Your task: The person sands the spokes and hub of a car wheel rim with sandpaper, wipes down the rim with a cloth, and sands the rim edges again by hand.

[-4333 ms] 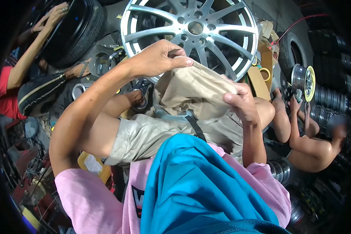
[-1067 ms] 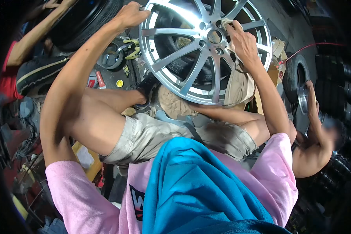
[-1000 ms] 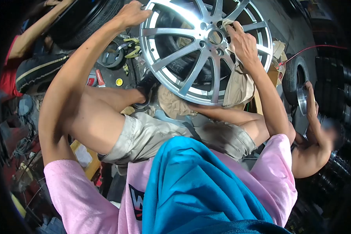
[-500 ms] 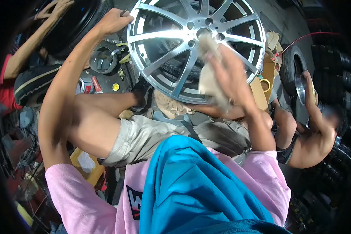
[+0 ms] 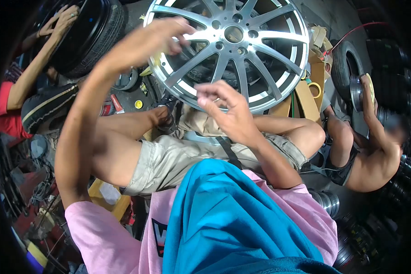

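Observation:
A silver multi-spoke alloy wheel rim (image 5: 233,75) lies face up in front of me, tilted toward my knees. My left hand (image 5: 157,41) hovers over its left edge, smeared by motion, so whether it holds anything is unclear. Close to the near edge of the rim, my right hand (image 5: 228,109) is raised with fingers loosely curled and apart, nothing visible in it. A beige cloth (image 5: 201,122) is bunched below the rim, between my legs.
A cardboard box (image 5: 307,102) with a tape roll (image 5: 314,90) stands right of the rim. At left, another person's hands (image 5: 65,20) touch a tyre (image 5: 102,41). Another person (image 5: 370,155) sits at right, holding a rim (image 5: 356,93). A yellow lid (image 5: 138,104) lies on the floor.
My right hand has let go of the beige rag and drawn back from the hub toward me. My left hand has left the upper-left edge and moved right and down over the rim.

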{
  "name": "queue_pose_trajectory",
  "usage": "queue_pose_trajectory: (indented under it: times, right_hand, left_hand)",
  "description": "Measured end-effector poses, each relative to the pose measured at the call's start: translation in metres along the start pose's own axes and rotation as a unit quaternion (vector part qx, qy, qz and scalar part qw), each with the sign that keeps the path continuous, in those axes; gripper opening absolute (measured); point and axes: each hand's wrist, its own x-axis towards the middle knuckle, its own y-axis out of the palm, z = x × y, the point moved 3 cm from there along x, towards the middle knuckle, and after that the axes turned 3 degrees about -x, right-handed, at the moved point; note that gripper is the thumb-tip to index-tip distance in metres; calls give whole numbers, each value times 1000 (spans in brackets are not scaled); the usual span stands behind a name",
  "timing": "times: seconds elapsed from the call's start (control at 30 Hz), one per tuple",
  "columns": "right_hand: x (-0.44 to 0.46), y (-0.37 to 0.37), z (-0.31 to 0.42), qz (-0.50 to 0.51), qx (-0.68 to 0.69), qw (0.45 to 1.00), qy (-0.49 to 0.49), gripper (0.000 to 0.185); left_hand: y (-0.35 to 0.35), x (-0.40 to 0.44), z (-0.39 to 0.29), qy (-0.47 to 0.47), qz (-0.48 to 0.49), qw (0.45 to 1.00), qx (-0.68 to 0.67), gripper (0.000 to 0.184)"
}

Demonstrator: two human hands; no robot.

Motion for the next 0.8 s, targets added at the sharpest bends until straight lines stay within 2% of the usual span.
queue_pose_trajectory:
  times: [0.07, 0.1, 0.17, 0.2, 0.27, 0.33, 0.37, 0.4, 0.5, 0.57, 0.6, 0.67, 0.73, 0.8]
  right_hand:
    - [5, 4, -3, -77, 250, 961, 88, 34]
    - [4, 2, 5, -57, 305, 945, 100, 35]
    - [-4, 5, -7, -52, 321, 941, 92, 33]
    - [-8, 7, -12, -47, 334, 937, 84, 30]
    - [-18, 9, -18, -53, 335, 937, 77, 24]
    - [-29, 11, -28, 8, 304, 943, 137, 22]
    - [-32, 10, -29, 21, 293, 947, 134, 21]
    - [-35, 10, -28, 25, 295, 946, 135, 21]
    - [-43, 0, -34, 15, 297, 941, 159, 23]
    - [-42, -19, -38, -17, 281, 946, 163, 23]
    - [-40, -29, -41, -52, 264, 949, 165, 24]
    - [-35, -45, -51, -113, 251, 948, 157, 27]
    - [-30, -60, -58, -136, 205, 957, 152, 28]
    - [-27, -66, -59, -153, 200, 957, 146, 30]
  left_hand:
    - [52, -4, -7, 114, 54, 992, 15, 61]
    - [71, -9, -13, 82, 93, 991, -40, 63]
    - [94, -23, -23, -11, 176, 974, -144, 67]
    - [104, -22, -10, 29, 145, 982, -115, 61]
    - [114, -31, -11, 4, 161, 973, -167, 62]
    - [112, -30, -7, -10, 157, 973, -170, 62]
    - [109, -29, -5, -24, 152, 973, -172, 62]
    - [99, -27, -13, -44, 143, 977, -155, 62]
    - [85, -27, -17, -12, 100, 991, -83, 59]
    - [89, -38, -25, -63, 148, 980, 114, 54]
    - [100, -41, -25, -86, 149, 977, 130, 48]
    - [126, -49, -3, 25, 41, 990, 129, 45]
    - [146, -45, 8, 24, 12, 993, 117, 49]
    - [159, -36, 17, 20, -118, 986, 117, 51]
